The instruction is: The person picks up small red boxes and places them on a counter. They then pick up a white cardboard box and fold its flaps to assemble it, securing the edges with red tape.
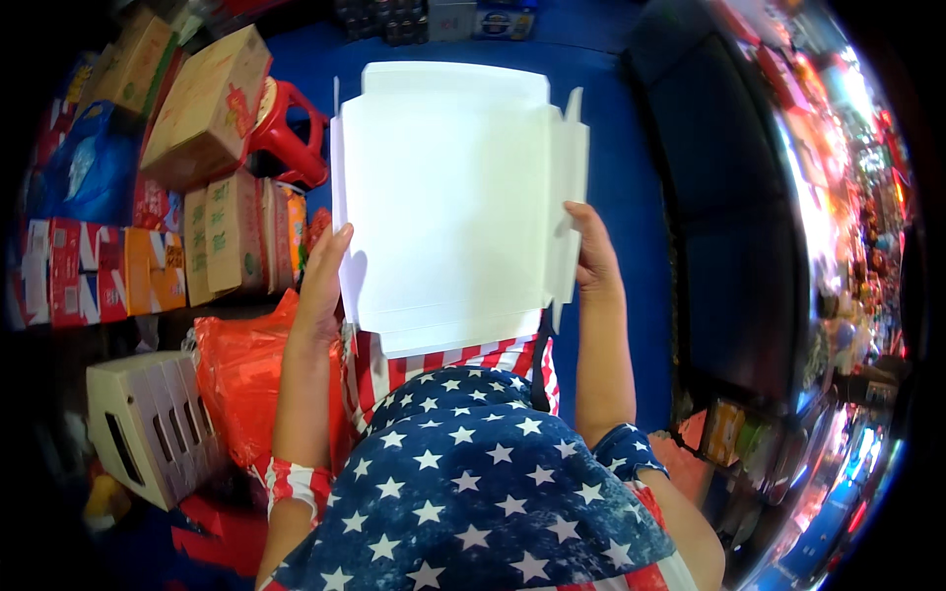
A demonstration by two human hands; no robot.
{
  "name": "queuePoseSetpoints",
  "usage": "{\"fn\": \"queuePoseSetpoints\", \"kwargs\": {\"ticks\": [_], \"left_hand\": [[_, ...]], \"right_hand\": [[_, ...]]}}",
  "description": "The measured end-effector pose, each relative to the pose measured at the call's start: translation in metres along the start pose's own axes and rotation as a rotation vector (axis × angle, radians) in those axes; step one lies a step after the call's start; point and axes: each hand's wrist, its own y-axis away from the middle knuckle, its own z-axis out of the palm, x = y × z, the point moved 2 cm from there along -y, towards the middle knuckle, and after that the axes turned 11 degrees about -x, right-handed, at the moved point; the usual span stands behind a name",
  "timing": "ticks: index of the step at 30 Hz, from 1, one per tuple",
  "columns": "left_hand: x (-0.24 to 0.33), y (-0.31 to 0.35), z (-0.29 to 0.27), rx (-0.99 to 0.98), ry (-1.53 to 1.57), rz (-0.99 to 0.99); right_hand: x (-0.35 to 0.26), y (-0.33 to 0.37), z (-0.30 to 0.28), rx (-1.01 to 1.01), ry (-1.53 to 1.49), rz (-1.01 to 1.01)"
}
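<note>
A large white cardboard box blank (448, 197) with creased edges and side flaps is held out in front of my body, its plain face toward me. My left hand (325, 276) grips its left edge, thumb along the side and the other fingers mostly hidden behind. On the other side my right hand (594, 248) is closed on the right flap (565, 197), which stands partly folded up. The near edge of the cardboard is level with my lap, just above the striped cloth there.
Brown cartons (202, 108), a red plastic stool (296, 133) and colourful packages (89, 271) are piled at the left. Nearer are an orange-red plastic bag (246, 374) and a pale slotted plastic stool (153, 424). A dark cabinet (734, 276) borders the blue floor (631, 325) at right, beside brightly lit goods.
</note>
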Motion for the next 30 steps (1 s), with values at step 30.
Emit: {"fn": "queuePoseSetpoints", "kwargs": {"ticks": [30], "left_hand": [[-0.013, 0.002, 0.014, -0.098, 0.192, -0.053]], "right_hand": [[0.002, 0.008, -0.008, 0.058, -0.022, 0.033]]}}
